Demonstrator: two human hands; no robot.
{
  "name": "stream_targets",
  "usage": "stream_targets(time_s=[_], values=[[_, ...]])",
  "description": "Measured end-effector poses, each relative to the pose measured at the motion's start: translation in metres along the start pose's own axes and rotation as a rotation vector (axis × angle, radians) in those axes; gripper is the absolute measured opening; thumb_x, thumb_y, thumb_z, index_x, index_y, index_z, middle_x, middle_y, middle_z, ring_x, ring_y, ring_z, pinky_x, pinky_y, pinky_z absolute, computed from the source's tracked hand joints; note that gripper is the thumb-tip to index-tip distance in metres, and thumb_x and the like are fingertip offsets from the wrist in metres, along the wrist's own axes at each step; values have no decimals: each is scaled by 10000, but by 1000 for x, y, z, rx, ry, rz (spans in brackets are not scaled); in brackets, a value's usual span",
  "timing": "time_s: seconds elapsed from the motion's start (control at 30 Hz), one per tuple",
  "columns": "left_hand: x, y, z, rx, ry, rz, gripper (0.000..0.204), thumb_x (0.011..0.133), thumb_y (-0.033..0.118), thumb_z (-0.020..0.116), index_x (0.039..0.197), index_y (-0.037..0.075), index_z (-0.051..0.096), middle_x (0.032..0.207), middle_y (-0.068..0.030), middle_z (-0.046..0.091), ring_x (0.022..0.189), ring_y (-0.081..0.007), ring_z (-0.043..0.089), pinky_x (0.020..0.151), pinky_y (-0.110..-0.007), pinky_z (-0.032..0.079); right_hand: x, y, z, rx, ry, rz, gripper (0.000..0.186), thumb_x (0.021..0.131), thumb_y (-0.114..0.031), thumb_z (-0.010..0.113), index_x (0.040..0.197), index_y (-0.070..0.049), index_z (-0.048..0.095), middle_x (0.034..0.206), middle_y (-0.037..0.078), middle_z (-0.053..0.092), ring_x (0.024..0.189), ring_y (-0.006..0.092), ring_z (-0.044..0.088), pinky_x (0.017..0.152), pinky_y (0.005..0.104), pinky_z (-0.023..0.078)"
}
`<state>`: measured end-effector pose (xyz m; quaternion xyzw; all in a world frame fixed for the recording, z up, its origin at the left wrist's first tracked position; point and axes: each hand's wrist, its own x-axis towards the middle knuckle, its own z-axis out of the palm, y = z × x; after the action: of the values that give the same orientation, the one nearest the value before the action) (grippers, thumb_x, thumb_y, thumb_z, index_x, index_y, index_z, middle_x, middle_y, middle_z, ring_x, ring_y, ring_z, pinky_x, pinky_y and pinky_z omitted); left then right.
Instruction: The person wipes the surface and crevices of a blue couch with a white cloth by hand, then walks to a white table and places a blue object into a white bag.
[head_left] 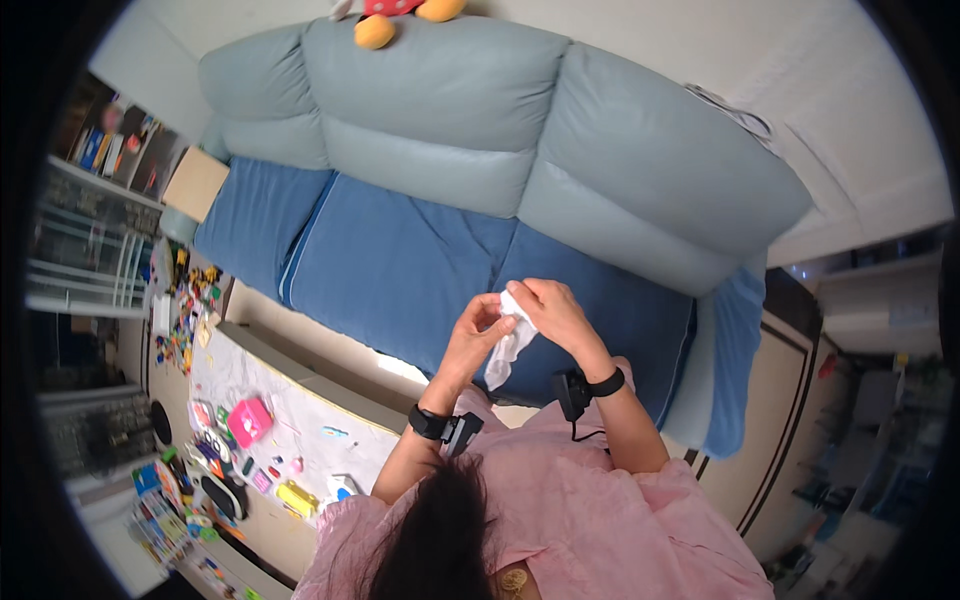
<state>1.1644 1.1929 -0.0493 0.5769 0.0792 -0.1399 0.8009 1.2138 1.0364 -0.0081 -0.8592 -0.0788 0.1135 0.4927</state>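
Observation:
A small white sock [510, 352] hangs between my two hands, its loose end dangling over the front of the blue sofa seat. The fingers of my left hand [476, 335] are closed on its upper left edge. From the other side, my right hand [553, 312] pinches the bunched top of the fabric. Each wrist wears a black strap with a small device on it: one on the left wrist [445, 428] and one on the right wrist [588, 388].
A grey-blue sofa [430, 100] with blue seat covers [390, 240] stands in front of me. At lower left, a low table [350, 420] carries a pink box [250, 421] and small toys. More toys [190, 310] litter the floor beyond. A plush toy [400, 12] sits atop the sofa.

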Motion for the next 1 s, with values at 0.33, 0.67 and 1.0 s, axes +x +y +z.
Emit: stream_targets(time_s=[0.33, 0.67, 1.0], values=[[-29, -3, 81, -109, -206, -100, 57, 941, 55, 591, 996, 47, 607, 854, -2, 648, 711, -60, 601, 620, -190, 478, -110, 9, -79, 57, 44, 57, 394, 811, -368, 697, 925, -2, 605, 872, 207, 667, 852, 363, 658, 716, 399, 499], [-86, -76, 229, -185, -348, -197, 39, 932, 101, 620, 957, 93, 591, 915, -16, 661, 826, -124, 646, 754, -289, 548, -269, 109, -184, 342, 426, 55, 237, 910, -177, 617, 997, 43, 600, 828, 95, 659, 786, 112, 609, 677, 289, 487], [-95, -105, 332, -136, -442, -285, 178, 1001, 203, 513, 1054, 51, 589, 965, -24, 656, 855, -124, 628, 782, -281, 520, -356, 109, -217, 265, 761, 158, 306, 966, -256, 529, 937, 42, 594, 709, 94, 598, 653, 135, 540, 615, 323, 450]])
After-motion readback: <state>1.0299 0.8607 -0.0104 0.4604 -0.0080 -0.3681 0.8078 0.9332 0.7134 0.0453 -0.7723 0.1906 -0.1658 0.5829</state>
